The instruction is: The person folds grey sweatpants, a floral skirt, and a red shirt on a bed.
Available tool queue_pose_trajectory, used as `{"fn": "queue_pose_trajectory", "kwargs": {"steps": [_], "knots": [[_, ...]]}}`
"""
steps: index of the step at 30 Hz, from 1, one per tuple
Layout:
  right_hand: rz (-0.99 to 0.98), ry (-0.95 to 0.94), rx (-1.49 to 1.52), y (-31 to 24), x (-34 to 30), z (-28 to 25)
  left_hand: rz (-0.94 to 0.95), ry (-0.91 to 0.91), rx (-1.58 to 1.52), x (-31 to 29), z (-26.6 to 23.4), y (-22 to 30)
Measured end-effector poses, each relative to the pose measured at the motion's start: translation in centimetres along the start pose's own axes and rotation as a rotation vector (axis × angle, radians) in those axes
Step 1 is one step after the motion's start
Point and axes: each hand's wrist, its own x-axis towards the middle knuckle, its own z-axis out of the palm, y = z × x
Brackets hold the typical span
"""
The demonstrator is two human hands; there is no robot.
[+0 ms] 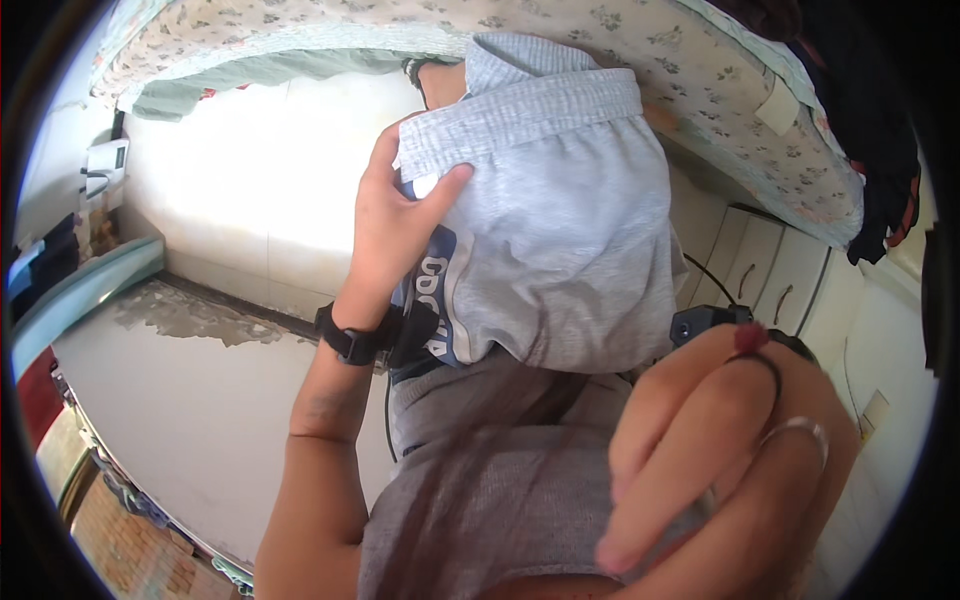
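Observation:
My left hand (pixel 400 205) grips a pair of light grey shorts (pixel 570 200) at the left end of the ribbed elastic waistband, thumb on top. The shorts hang spread out in front of my lap, with a dark blue side panel (pixel 430 300) carrying white lettering. A black band is strapped round my left wrist. My right hand (pixel 730 450) is raised close to the camera at the lower right, apart from the shorts. Its fingers are curled together, with rings on them, one bearing a dark red bead. Whatever may be between these fingertips is hidden.
A floral-patterned mattress (pixel 680 60) runs along the far side. Beside my right hand sits a black device (pixel 700 325) with a cable. White drawers (pixel 760 260) stand behind it. At left, a grey surface with peeling patches (pixel 220 400) borders pale tiles (pixel 270 180).

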Motion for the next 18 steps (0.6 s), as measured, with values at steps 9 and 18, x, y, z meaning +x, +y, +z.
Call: {"fn": "queue_pose_trajectory", "kwargs": {"steps": [9,18], "knots": [[0.419,0.348,-1.046,-0.6,-4.3,-7.1,0.334,-0.526,-0.306,-2.3,6.2,7.0],[0.508,0.699,-1.247,1.9,-11.6,-5.8,0.861,-0.425,0.522,1.5,6.2,5.8]]}}
